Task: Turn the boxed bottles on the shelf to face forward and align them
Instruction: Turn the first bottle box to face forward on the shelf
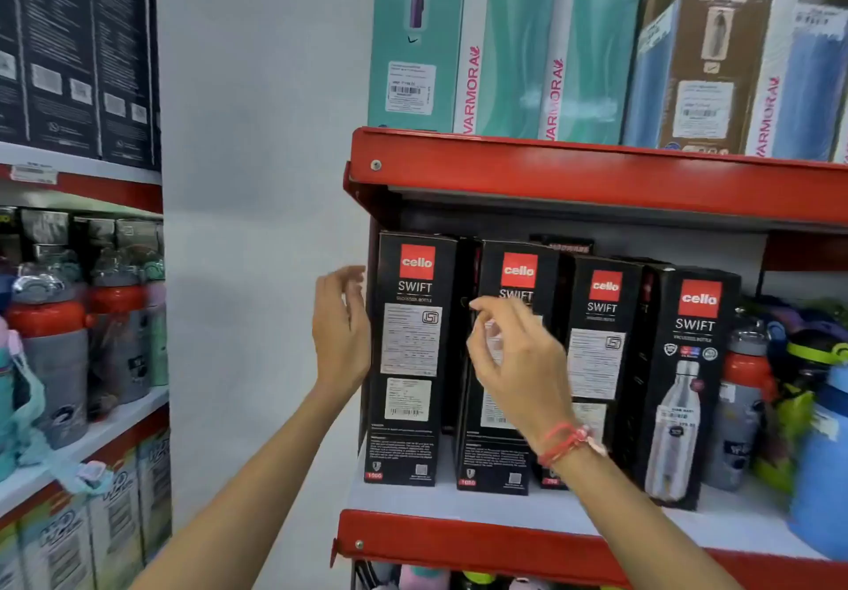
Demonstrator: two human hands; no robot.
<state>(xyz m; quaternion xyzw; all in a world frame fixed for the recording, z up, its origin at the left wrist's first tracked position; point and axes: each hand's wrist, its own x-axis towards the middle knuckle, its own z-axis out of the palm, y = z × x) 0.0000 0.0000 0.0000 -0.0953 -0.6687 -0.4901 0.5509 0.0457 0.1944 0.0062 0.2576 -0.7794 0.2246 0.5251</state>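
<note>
Several black Cello Swift bottle boxes stand in a row on the white shelf board [504,504] with a red front edge. The leftmost box [410,360], the second box [500,406] and the third box [596,360] show label sides. The fourth box [683,387] shows a bottle picture. My left hand [342,332] hovers just left of the leftmost box, fingers apart, holding nothing. My right hand [514,360] is in front of the second box, fingers loosely curled and apart, empty. It hides part of that box.
Loose bottles [743,401] crowd the shelf right of the boxes. The red upper shelf [596,176] carries teal and blue Varmora boxes [504,48]. A second rack on the left holds bottles [55,351] and dark boxes. A white wall lies between the racks.
</note>
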